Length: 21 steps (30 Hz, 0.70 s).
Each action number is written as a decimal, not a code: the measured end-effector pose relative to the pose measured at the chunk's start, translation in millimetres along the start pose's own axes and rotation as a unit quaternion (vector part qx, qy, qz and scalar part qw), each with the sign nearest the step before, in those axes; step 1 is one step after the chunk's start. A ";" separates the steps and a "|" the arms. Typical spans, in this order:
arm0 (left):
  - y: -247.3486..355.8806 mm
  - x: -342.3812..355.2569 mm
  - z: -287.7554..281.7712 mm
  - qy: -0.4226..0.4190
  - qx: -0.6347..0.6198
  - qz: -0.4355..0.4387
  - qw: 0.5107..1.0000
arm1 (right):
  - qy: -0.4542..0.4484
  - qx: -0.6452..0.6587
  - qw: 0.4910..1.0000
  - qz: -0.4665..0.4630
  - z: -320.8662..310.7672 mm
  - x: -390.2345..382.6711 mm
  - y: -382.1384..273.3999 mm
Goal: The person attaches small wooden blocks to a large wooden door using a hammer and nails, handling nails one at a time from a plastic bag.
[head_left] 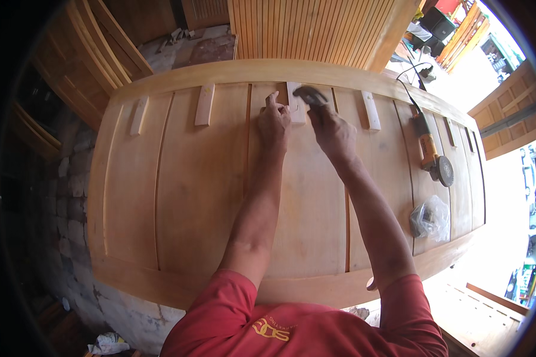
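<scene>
My right hand (335, 134) is wrapped round the handle of a hammer (311, 95), its dark metal head raised near a pale wooden block (298, 114). The block lies on the large wooden door panel (208, 190), its far end against the raised far rail. My left hand (274, 124) is at the block's left side, fingers drawn together by what looks like a thin nail (295, 109); the small size leaves its grip hard to make out. The hammer head and the left fingers are apart.
Similar wooden strips (205, 105) stand along the far rail. On the right lie an angle grinder (429, 149) with its cord and a clear plastic bag (431, 219) with dark contents. Slatted wooden panels (315, 35) stand beyond the door, more doors (77, 59) at far left.
</scene>
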State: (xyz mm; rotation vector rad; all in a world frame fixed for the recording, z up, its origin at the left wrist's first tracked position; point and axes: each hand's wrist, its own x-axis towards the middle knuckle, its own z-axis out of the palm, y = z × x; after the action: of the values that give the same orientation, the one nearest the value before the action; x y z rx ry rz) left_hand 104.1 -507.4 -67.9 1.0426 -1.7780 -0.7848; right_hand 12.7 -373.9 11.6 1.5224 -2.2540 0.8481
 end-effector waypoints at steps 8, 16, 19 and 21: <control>-18.1 3.7 4.8 0.075 0.008 -0.003 0.997 | 0.096 0.076 0.993 -0.007 -16.0 17.4 -22.3; -9.0 0.0 -1.4 0.075 0.006 -0.034 0.997 | -0.048 0.006 0.998 0.042 1.7 11.3 4.0; -7.0 -0.2 -5.7 0.069 -0.048 -0.048 0.995 | 0.091 0.100 0.991 0.017 -6.5 7.4 -13.9; -10.9 0.4 -3.5 0.078 -0.079 -0.039 0.993 | 0.069 0.083 0.994 0.012 3.3 1.0 -13.1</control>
State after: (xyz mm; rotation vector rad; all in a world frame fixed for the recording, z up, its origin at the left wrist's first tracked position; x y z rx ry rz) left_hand 110.7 -512.9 -75.5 1.0433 -1.5245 -0.8536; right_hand 24.6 -380.1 13.6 1.4574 -2.1525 1.1382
